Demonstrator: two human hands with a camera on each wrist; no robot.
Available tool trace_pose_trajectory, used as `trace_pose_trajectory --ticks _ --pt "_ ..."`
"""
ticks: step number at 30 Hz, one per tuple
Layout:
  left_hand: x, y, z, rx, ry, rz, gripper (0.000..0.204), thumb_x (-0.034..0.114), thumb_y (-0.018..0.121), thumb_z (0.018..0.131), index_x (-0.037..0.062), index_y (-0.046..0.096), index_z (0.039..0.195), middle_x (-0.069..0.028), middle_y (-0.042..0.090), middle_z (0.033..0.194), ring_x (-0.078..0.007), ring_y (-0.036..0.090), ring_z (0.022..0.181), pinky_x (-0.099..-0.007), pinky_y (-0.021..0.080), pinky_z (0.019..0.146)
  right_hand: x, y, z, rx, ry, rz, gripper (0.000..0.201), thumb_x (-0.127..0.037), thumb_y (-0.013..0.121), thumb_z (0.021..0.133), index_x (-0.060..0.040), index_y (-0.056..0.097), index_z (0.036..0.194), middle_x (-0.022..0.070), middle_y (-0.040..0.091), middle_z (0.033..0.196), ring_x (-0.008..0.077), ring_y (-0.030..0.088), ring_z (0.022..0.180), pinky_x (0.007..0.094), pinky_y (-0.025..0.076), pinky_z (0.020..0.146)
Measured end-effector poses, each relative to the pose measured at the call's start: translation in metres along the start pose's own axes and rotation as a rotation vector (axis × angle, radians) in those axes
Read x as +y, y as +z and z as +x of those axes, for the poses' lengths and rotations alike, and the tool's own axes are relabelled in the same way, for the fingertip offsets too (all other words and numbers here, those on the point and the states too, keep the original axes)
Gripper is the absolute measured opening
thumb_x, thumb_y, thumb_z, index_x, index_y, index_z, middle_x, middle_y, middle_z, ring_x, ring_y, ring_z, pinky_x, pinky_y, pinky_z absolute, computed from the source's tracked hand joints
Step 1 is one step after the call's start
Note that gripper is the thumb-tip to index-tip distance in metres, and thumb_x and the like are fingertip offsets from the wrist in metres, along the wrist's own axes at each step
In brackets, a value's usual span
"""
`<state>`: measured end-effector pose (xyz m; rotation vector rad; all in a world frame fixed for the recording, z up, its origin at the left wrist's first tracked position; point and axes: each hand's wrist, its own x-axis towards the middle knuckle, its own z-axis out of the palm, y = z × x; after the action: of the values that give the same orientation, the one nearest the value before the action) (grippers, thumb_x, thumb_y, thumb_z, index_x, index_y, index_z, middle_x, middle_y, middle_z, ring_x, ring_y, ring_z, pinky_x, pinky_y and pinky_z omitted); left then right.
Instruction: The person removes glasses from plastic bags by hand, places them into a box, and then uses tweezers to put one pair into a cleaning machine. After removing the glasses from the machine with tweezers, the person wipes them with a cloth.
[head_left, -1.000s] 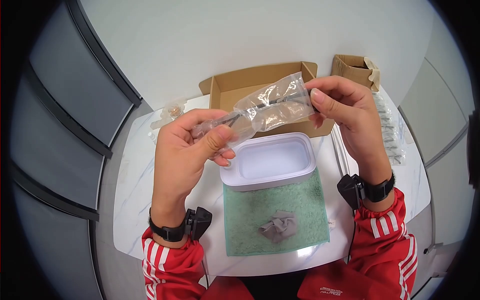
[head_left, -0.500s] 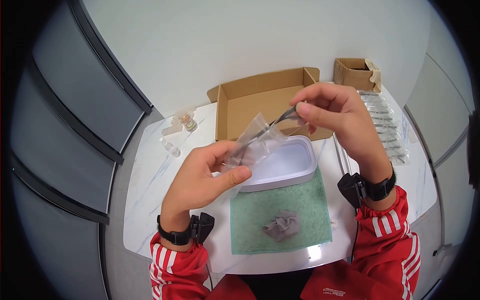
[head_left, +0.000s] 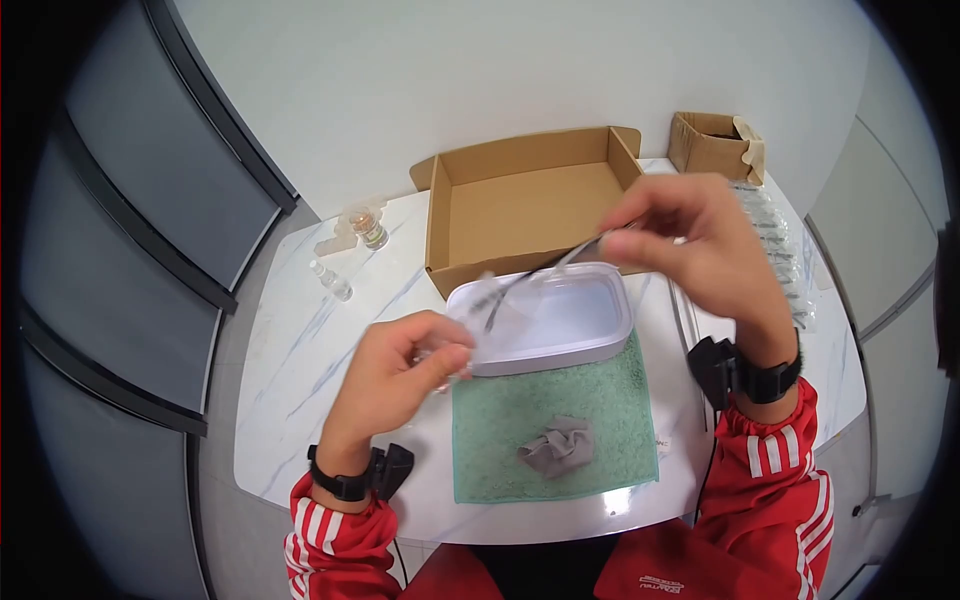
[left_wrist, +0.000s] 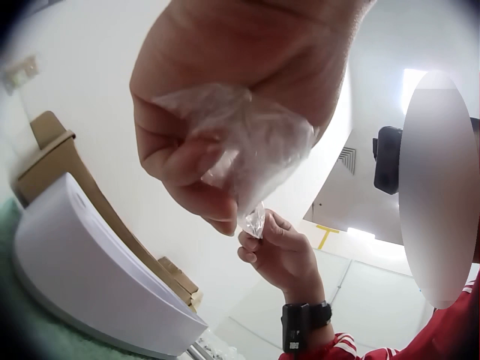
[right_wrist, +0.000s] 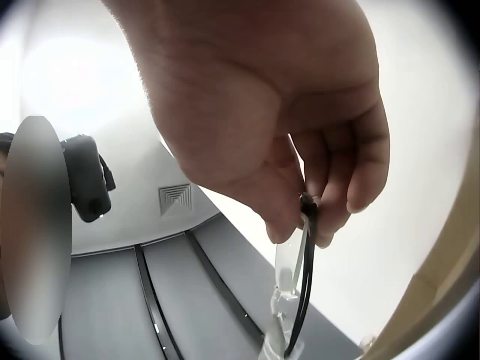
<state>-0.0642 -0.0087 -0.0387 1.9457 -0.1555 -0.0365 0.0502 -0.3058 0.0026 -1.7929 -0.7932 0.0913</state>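
My right hand (head_left: 705, 250) pinches one end of a pair of dark-framed glasses (right_wrist: 307, 277) between thumb and fingers. A thin black temple and a clear lens show below the fingertips in the right wrist view. In my left hand (head_left: 385, 380), curled fingers and thumb grip a crumpled clear plastic bag (left_wrist: 262, 142). The far end of the glasses overlaps the bag in the head view, blurred there. Beneath both hands stands a white oblong tub (head_left: 545, 355) with a pale, shallow basin.
Under the tub lies a green towel (head_left: 490, 450) bearing a crumpled grey cloth (head_left: 558, 447). An open cardboard box (head_left: 530, 205) stands behind, a smaller carton (head_left: 705, 150) at back right. Several clear-bagged items (head_left: 775, 240) lie right; a spray bottle (head_left: 332, 282) and jar (head_left: 370, 230) stand left.
The right hand has drawn the glasses out of the bag, up and to the right. The left hand has moved lower, and the bag has bunched up in it.
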Motion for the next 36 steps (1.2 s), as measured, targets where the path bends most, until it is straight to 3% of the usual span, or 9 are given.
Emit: trace_pose_trajectory --ticks 5,8,12,15,18,28,30,33,36 --pt "-0.038 -0.028 -0.021 0.196 -0.087 -0.2 0.014 0.013 0.065 0.098 -0.0001 0.067 0.1 -0.0071 0.071 0.085 -0.0119 0.066 0.073 -0.0261 0.051 0.063 0.012 -0.04 0.005 0.492 0.058 -0.175 0.016 -0.015 0.073 0.089 0.0004 0.071 0.09 0.0026 0.071 0.077 0.0088 0.064 0.072 0.0255 0.049 0.065" --pt "-0.071 -0.03 -0.023 0.287 0.001 -0.387 0.015 0.015 0.064 0.099 0.0005 0.065 0.099 -0.0086 0.071 0.088 -0.0135 0.066 0.075 -0.0266 0.051 0.067 0.05 -0.047 0.033 0.533 0.03 -0.525 0.02 -0.019 0.074 0.086 0.0005 0.072 0.088 0.0064 0.073 0.078 0.0137 0.067 0.071 0.0297 0.052 0.066" --pt "-0.082 -0.023 -0.022 0.345 -0.04 -0.603 0.016 0.019 0.063 0.098 0.0035 0.063 0.096 -0.0087 0.069 0.088 -0.0157 0.064 0.075 -0.0284 0.049 0.069 0.114 -0.055 0.104 0.426 0.149 -0.818 0.029 -0.028 0.077 0.08 0.0011 0.075 0.084 0.0143 0.073 0.075 0.0249 0.071 0.072 0.0358 0.055 0.071" --pt "-0.08 -0.021 -0.026 0.376 -0.088 -0.656 0.017 0.022 0.064 0.098 0.0054 0.061 0.094 -0.0081 0.066 0.087 -0.0168 0.062 0.073 -0.0296 0.048 0.068 0.145 -0.062 0.148 0.372 0.333 -0.631 0.031 -0.028 0.077 0.079 0.003 0.075 0.084 0.0189 0.072 0.075 0.0286 0.072 0.072 0.0364 0.056 0.071" --pt "-0.077 -0.021 -0.028 0.39 -0.103 -0.66 0.017 0.021 0.064 0.098 0.005 0.062 0.094 -0.0087 0.067 0.086 -0.0169 0.061 0.071 -0.0299 0.049 0.067 0.168 -0.065 0.175 0.252 0.514 -0.63 0.027 -0.021 0.076 0.08 0.006 0.073 0.085 0.0162 0.072 0.073 0.0236 0.069 0.065 0.0358 0.054 0.064" --pt "-0.073 -0.016 -0.035 0.314 -0.089 -0.63 0.012 0.011 0.06 0.099 -0.0005 0.064 0.096 -0.0101 0.07 0.086 -0.0138 0.064 0.07 -0.0277 0.051 0.065 0.182 -0.032 0.216 -0.108 0.218 -1.38 0.027 -0.02 0.077 0.074 0.0017 0.077 0.09 0.0177 0.074 0.079 0.0349 0.073 0.078 0.0413 0.057 0.074" --pt "-0.073 -0.015 -0.035 0.314 -0.102 -0.628 0.012 0.01 0.06 0.099 -0.0007 0.064 0.096 -0.0101 0.07 0.086 -0.0134 0.064 0.069 -0.0274 0.051 0.065 0.174 -0.022 0.224 -0.39 0.184 -1.269 0.021 -0.014 0.075 0.075 0.0014 0.076 0.088 0.0176 0.074 0.079 0.0331 0.073 0.078 0.0401 0.058 0.074" --pt "-0.072 -0.015 -0.035 0.316 -0.123 -0.629 0.011 0.008 0.059 0.099 -0.0011 0.063 0.095 -0.0103 0.071 0.085 -0.0127 0.064 0.069 -0.0269 0.052 0.064 0.142 0.002 0.222 -0.551 0.477 -1.288 0.016 -0.01 0.074 0.074 -0.0004 0.077 0.086 0.0166 0.074 0.08 0.0316 0.073 0.078 0.0395 0.058 0.075" --pt "-0.07 -0.014 -0.036 0.322 -0.139 -0.637 0.01 0.008 0.06 0.099 -0.0012 0.063 0.095 -0.0106 0.071 0.085 -0.0123 0.064 0.068 -0.0269 0.052 0.064 0.164 0.0 0.231 -0.605 0.459 -1.361 0.014 -0.007 0.072 0.075 -0.0013 0.077 0.087 0.0159 0.074 0.08 0.0312 0.073 0.08 0.0398 0.058 0.076"
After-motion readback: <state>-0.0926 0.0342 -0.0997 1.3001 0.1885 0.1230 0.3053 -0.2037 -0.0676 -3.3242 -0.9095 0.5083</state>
